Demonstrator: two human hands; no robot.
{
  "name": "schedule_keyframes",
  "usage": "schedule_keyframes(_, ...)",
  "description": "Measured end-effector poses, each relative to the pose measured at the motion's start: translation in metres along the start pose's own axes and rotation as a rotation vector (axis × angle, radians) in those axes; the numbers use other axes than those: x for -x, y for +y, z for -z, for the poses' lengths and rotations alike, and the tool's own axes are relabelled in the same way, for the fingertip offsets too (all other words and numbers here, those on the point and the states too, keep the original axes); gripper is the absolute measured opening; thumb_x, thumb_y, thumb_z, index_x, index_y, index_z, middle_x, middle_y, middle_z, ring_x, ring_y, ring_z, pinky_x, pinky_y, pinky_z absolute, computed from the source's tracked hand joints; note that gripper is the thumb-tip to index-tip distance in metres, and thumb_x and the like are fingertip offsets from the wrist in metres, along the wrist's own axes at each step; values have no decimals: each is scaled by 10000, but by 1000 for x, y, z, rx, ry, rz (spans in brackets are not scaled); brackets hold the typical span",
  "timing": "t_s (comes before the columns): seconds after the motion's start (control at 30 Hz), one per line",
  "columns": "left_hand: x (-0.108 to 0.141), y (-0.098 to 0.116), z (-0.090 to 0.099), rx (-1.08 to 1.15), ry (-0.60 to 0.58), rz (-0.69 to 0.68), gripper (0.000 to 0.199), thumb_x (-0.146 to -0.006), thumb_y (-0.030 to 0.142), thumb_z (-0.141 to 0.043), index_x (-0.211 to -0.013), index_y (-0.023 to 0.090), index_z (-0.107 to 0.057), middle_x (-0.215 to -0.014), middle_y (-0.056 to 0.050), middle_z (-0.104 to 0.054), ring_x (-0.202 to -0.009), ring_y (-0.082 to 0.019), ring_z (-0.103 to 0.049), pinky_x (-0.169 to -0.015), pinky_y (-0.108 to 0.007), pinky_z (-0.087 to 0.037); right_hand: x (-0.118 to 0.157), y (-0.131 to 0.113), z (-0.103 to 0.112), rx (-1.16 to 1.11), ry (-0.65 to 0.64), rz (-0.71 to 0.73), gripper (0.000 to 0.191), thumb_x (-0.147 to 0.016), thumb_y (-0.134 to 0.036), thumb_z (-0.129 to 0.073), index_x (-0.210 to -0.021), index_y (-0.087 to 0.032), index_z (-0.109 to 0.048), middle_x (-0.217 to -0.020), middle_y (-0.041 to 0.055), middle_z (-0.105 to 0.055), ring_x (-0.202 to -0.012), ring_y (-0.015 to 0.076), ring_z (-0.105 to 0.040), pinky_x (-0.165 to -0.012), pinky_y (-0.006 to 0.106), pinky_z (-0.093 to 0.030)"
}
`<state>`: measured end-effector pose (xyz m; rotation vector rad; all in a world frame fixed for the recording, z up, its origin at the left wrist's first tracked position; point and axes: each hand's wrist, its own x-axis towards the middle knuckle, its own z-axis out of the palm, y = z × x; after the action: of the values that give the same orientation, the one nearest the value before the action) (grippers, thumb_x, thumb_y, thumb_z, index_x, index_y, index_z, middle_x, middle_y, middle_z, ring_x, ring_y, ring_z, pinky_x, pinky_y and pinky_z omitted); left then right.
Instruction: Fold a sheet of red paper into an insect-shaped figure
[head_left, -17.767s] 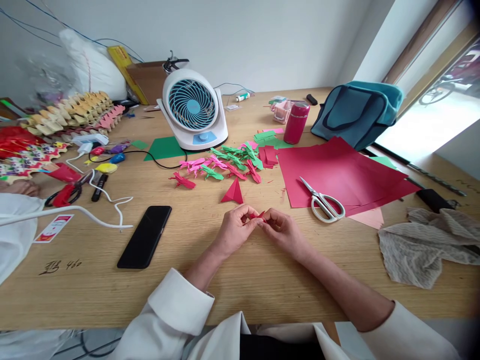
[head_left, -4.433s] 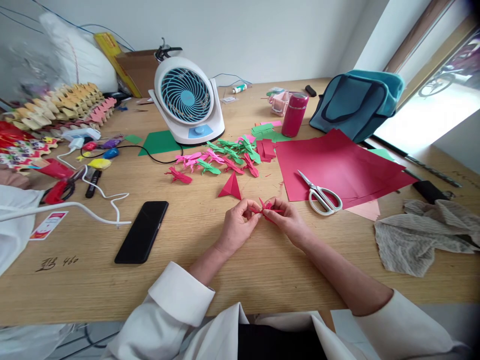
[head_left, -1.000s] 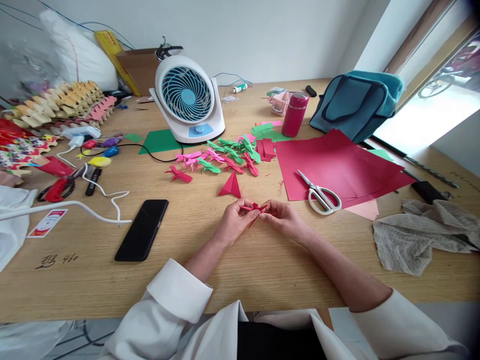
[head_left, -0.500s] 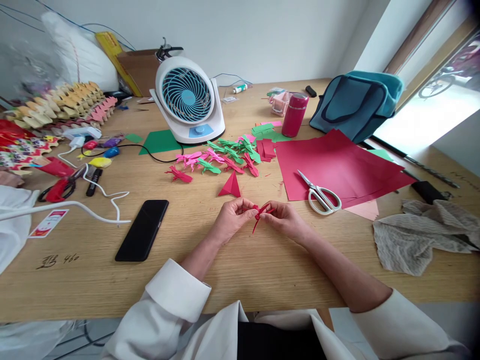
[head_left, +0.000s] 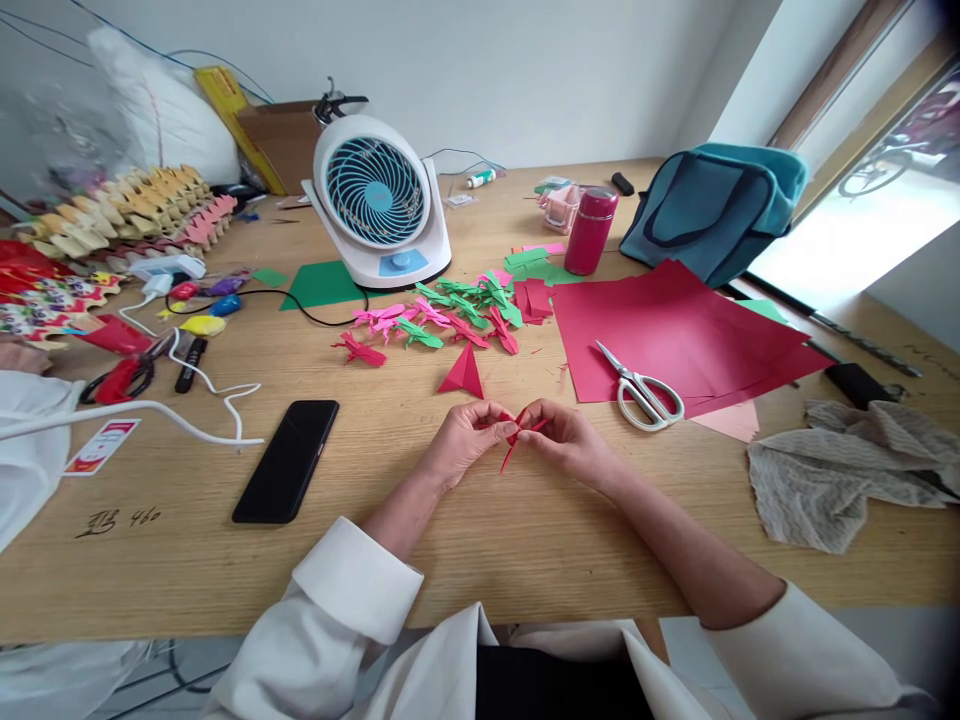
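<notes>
Between my fingertips is a small red folded paper piece [head_left: 511, 440] with thin strips sticking out, one hanging down. My left hand [head_left: 472, 440] pinches it from the left, and my right hand [head_left: 562, 440] pinches it from the right; the fingers hide much of it. Just beyond my hands, a red folded paper triangle [head_left: 463, 372] stands on the wooden table [head_left: 420, 420]. Behind that lies a cluster of pink, green and red folded paper figures [head_left: 457, 310]. White-handled scissors [head_left: 645, 395] rest to the right, their blades over large red paper sheets [head_left: 675, 330].
A black phone [head_left: 286, 462] lies left of my hands, near a white cable [head_left: 150, 408]. A white fan [head_left: 379, 200] stands at the back, a red flask [head_left: 591, 230] and blue bag [head_left: 712, 210] to its right. A grey cloth [head_left: 840, 470] lies far right.
The hanging strip of the red paper piece has swung slightly to the left. My fingers have shifted a little around the piece; the other objects on the table look the same.
</notes>
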<state>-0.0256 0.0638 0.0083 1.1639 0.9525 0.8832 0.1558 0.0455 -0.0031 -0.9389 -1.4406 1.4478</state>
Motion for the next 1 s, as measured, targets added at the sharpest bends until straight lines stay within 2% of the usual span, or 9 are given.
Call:
schedule_keyframes(0.17, 1, -1, 1, 53, -34, 91, 376, -608, 450, -861, -753, 139, -708, -707, -10, -667, -589, -76, -494, -560, -210, -356, 1, -3, 0, -4, 40, 109, 265, -847, -440, -694, -924, -209, -589, -841, 17, -581, -762, 146, -544, -717, 291, -450)
schedule_keyframes(0.3, 2, -1, -2, 52, -48, 146, 393, -599, 458, -865, -761, 133, -715, -699, -15, -667, -542, -61, -443, -516, -212, -303, 2, -4, -1, 8, 30, 77, 285, -851, -474, -677, -899, -209, -586, -815, 18, -573, -743, 151, -543, -705, 299, -454)
schedule_keyframes(0.5, 2, 1, -5, 46, -37, 172, 414, -562, 457, -878, -736, 127, -699, -693, -13, -660, -534, -59, -449, -507, -208, -309, 2, -3, -2, 30, 30, 78, 267, -861, -462, -664, -873, -206, -587, -788, 14, -573, -716, 149, -547, -684, 304, -455)
schedule_keyframes(0.77, 1, -4, -6, -62, -4, 88, 394, -590, 457, -854, -747, 136, -689, -670, -9, -674, -541, -78, -492, -495, -205, -334, 4, -4, -2, 130, 59, 90, 185, -897, -384, -601, -895, -204, -560, -781, 12, -582, -711, 147, -549, -658, 287, -432)
schedule_keyframes(1.0, -1, -7, -5, -184, 25, -30, 315, -638, 413, -826, -738, 147, -689, -718, -15, -705, -665, -135, -612, -656, -247, -466, 5, -7, -3, 250, 92, 96, 37, -848, -222, -590, -861, -199, -564, -790, 15, -587, -701, 143, -553, -640, 276, -436)
